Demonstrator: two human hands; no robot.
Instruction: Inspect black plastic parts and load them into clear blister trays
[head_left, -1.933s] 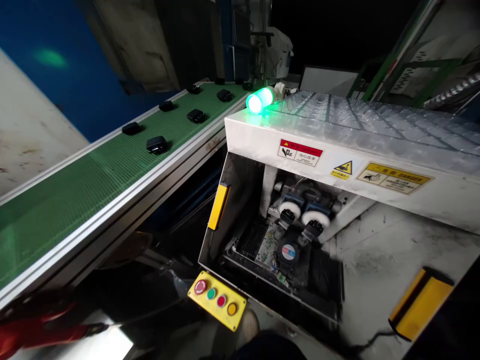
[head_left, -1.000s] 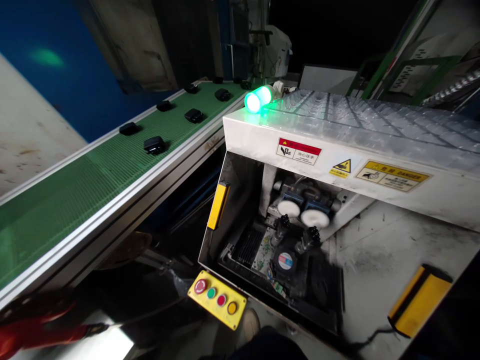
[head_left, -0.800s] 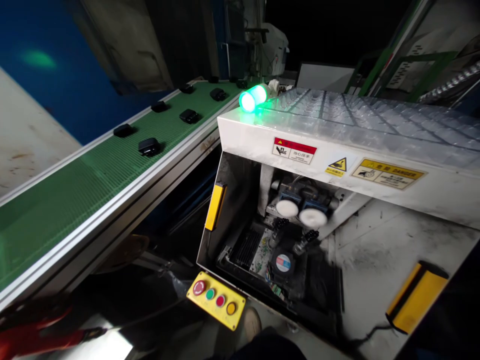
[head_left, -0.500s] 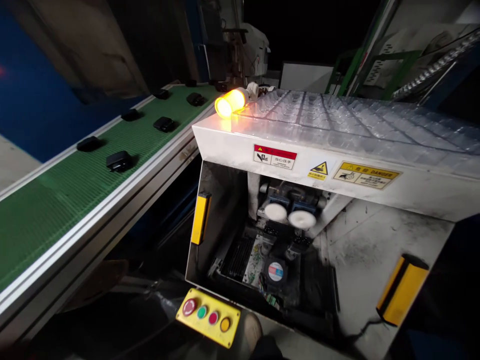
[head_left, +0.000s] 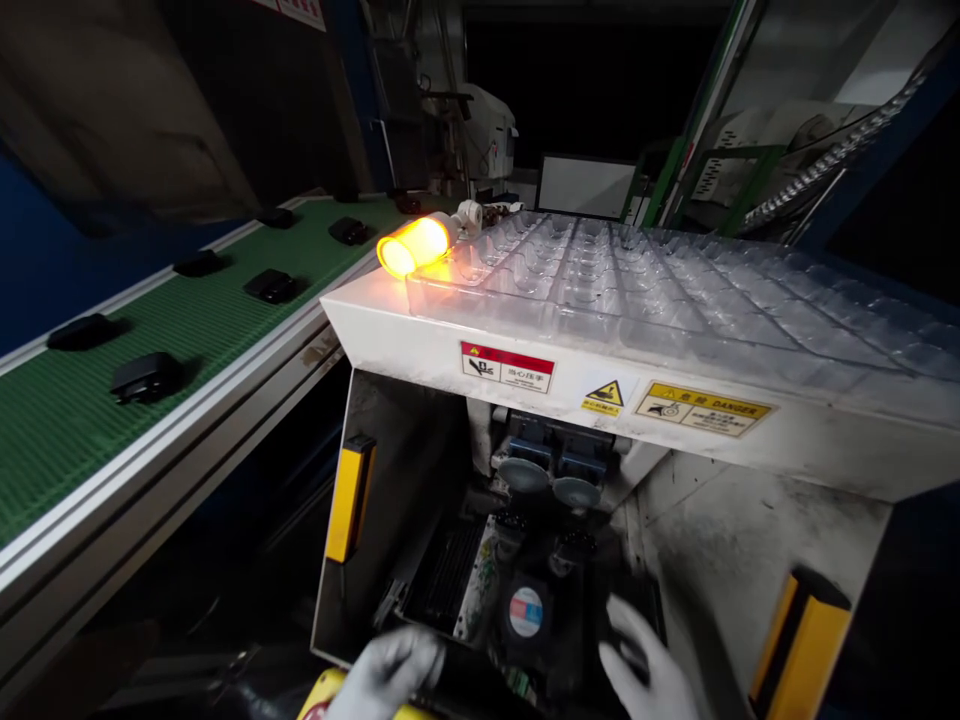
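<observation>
Both of my hands wear white gloves and enter from the bottom edge. My left hand [head_left: 391, 672] is curled at the front lip of the open machine bay [head_left: 390, 470], just above the yellow button box [head_left: 319, 698]. My right hand [head_left: 646, 665] lies inside the bay on a dark part [head_left: 628, 648], right of the round fan with a red and blue label [head_left: 525, 610]. Blur and shadow hide what either hand grips. Two round pads [head_left: 551, 482] hang above the fixture.
A lamp [head_left: 412, 245] glows amber on the white machine top [head_left: 420, 335], which carries clear blister trays [head_left: 660, 290]. The green conveyor [head_left: 67, 440] at left carries several black adapters [head_left: 146, 376]. Yellow light-curtain bars [head_left: 346, 497] [head_left: 806, 640] flank the bay.
My view shifted right and closer. The lamp went from green to amber. The pads lifted off the fixture. Both gloved hands came into view at the bay.
</observation>
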